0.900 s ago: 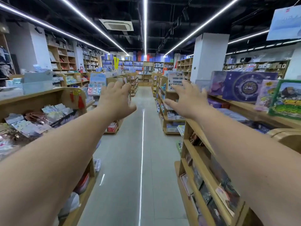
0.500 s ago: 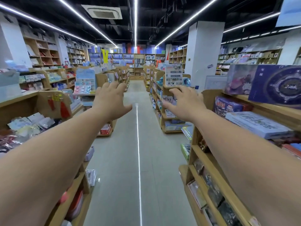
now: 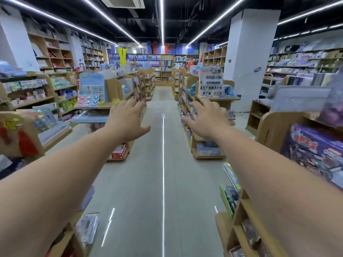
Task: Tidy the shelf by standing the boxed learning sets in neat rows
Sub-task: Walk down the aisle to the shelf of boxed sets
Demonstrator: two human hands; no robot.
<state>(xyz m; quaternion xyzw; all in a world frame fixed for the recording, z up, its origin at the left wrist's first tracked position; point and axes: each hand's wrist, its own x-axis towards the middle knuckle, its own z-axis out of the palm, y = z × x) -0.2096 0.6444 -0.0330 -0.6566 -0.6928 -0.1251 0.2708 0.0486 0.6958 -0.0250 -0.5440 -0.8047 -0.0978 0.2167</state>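
purple boxed set (image 3: 313,145) nearer now, right shelf (image 3: 274,127) beside grey aisle (image 3: 148,182)

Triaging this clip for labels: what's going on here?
A person stands in a shop aisle with both bare arms stretched forward. The left hand and right hand are open with fingers spread, and neither holds or touches anything. A purple boxed set sits on the wooden shelf on the right, beside the right forearm, blurred and untouched. No tidying is under way at this moment.
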